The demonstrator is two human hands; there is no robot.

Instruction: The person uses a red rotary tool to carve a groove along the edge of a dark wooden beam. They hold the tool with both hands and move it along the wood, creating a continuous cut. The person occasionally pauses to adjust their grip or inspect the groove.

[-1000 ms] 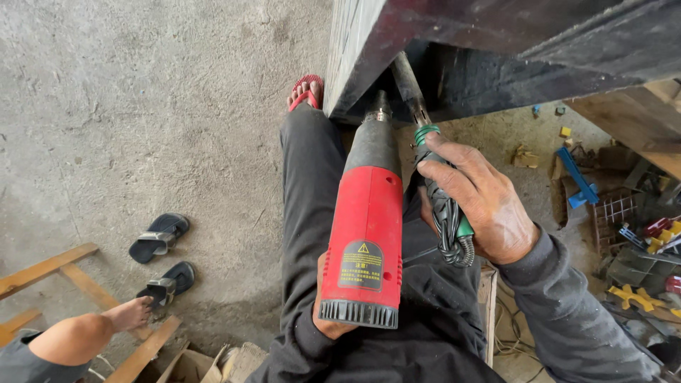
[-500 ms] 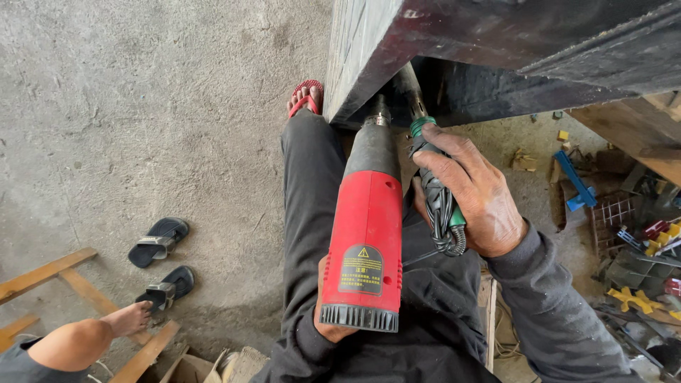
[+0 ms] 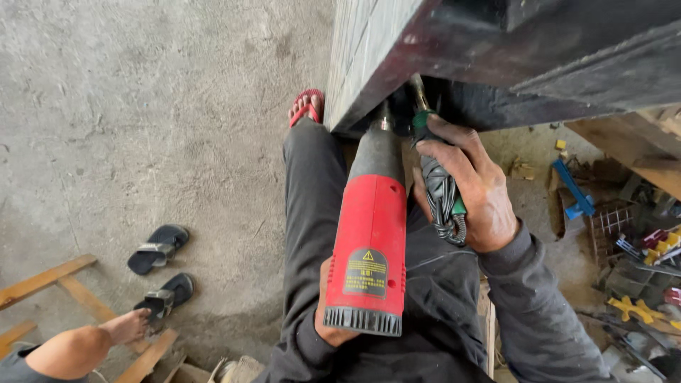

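Rough grey concrete floor (image 3: 142, 106) fills the frame from nine to twelve o'clock, lit by flat, even daylight. A big dark slab structure (image 3: 511, 50) looms across twelve to two o'clock. At eight o'clock lie two black sandals (image 3: 159, 248) and pale wooden slats (image 3: 42, 280). From three to five o'clock sits a clutter of scrap: a blue clamp (image 3: 571, 188), wooden beam (image 3: 631, 149), yellow plastic pieces (image 3: 635, 308).

The left hand (image 3: 333, 312) is mostly hidden beneath the red heat gun (image 3: 370, 248); only a thumb and palm edge show. The gun's nozzle tip vanishes under the dark panel (image 3: 496, 50) just beyond the right hand (image 3: 472, 188), as does the green-handled tool (image 3: 440, 191) it grips. Clutter (image 3: 638, 269) right of that hand is too small to identify.
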